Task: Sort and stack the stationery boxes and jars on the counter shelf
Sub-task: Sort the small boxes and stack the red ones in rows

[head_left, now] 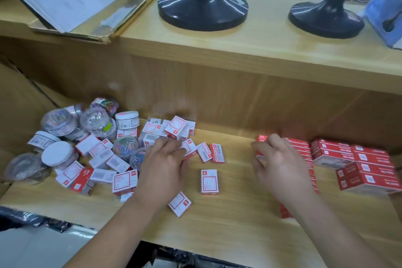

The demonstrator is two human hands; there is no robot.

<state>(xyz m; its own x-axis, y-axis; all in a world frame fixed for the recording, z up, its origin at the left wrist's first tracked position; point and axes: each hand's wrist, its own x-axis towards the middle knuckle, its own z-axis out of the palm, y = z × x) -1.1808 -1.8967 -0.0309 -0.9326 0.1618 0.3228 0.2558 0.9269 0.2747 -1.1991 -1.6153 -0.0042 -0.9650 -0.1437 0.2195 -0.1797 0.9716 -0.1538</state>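
The left hand point(163, 165) reaches to the middle of the shelf point(239, 220), at the right fringe of the loose white-and-red boxes point(125, 180). Its fingers and thumb are curled round one small box point(189, 148) lying just beyond the knuckles. Two more boxes point(212, 152) lie just right of that one. A single box point(209, 181) lies flat between the two hands, and another box point(179, 203) sits tilted beside the left wrist, nearer the front edge.

The clear jars point(58, 122) of clips are heaped at the shelf's left end, towards the back corner.

The right hand point(280, 163) hovers at the left end of the row of red boxes point(300, 148), its fingers bent over the end red box point(262, 138). Blur hides whether it actually grips it. Stacked red packs point(367, 172) fill the right end.

On the counter top above stand two black stands point(202, 6).
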